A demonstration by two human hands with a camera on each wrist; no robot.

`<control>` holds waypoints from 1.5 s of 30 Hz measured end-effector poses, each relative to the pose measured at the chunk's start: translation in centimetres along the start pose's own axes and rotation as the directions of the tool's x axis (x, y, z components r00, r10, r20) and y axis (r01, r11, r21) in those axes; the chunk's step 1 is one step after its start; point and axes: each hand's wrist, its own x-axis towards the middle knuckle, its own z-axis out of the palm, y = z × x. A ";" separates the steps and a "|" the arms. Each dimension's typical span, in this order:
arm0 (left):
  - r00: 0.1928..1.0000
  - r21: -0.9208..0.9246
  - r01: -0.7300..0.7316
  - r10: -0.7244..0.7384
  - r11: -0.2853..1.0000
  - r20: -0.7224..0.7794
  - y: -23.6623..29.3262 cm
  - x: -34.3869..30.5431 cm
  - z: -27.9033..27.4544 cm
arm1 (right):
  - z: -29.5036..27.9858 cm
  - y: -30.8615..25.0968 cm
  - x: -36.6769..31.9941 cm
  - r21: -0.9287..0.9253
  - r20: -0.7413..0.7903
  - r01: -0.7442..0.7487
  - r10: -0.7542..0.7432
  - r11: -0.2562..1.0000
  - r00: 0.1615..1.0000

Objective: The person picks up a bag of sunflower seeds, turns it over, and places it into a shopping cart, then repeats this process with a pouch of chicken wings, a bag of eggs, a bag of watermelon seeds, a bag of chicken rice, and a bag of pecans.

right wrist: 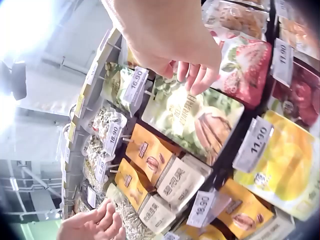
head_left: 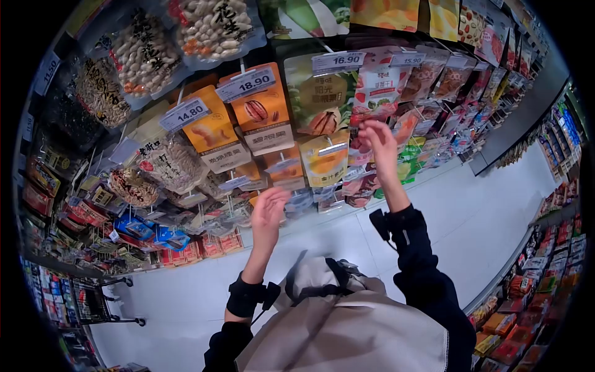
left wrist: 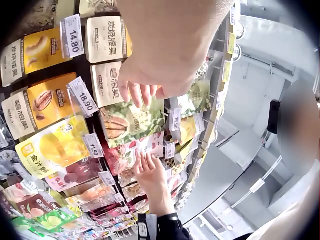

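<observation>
My right hand (head_left: 382, 152) is raised at the lower edge of a red-and-white strawberry snack bag (head_left: 378, 84), its fingers loosely bent. In the right wrist view, its fingertips overlap a green bag (right wrist: 192, 120) with a pecan picture, beside the strawberry bag (right wrist: 246, 70). My left hand (head_left: 268, 214) hangs lower and to the left, palm partly up and fingers relaxed, with nothing in it. Nearest to it are the orange pecan pouches (head_left: 282, 162) on the lower row. A yellow kumquat bag (head_left: 323, 162) hangs between the two hands.
Packaged snacks hang on hooks with price tags (head_left: 338, 61) across the rack. Bags of peanuts (head_left: 214, 28) are at upper left. A shopping cart (head_left: 93, 301) stands at lower left on the pale floor (head_left: 167, 301). Another snack shelf (head_left: 514, 310) lines the right side.
</observation>
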 end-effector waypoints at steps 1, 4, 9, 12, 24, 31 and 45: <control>1.000 0.001 0.002 -0.002 1.000 0.002 -0.1 0.2 0.7 | -0.3 0.5 1.9 -0.026 0.020 0.079 -0.079 0.997 0.997; 1.000 -0.011 0.015 -0.015 1.000 -0.001 -0.9 0.7 3.0 | 0.1 0.9 6.5 -0.037 0.033 0.274 -0.273 0.961 0.961; 1.000 -0.020 0.010 -0.011 1.000 -0.021 -1.8 0.3 5.9 | 1.2 1.8 10.3 -0.018 0.085 0.268 -0.266 0.963 0.960; 0.997 0.013 -0.014 0.015 1.000 -0.078 -1.9 -0.5 7.0 | 1.6 3.0 11.1 0.002 0.127 0.215 -0.214 0.977 0.969; 0.977 0.057 -0.005 0.017 0.998 -0.214 -1.9 -4.4 8.7 | 0.1 4.1 9.6 -0.211 0.313 0.240 -0.167 0.948 0.935; 0.976 0.063 -0.023 0.036 0.998 -0.213 -1.3 -5.2 8.9 | -1.7 -0.7 6.2 -0.035 0.328 0.176 -0.155 0.984 0.932; 0.979 0.001 0.151 -0.150 0.989 -0.140 -0.8 -7.3 9.7 | -5.0 -0.7 -6.2 0.025 0.342 -0.234 0.212 0.972 0.915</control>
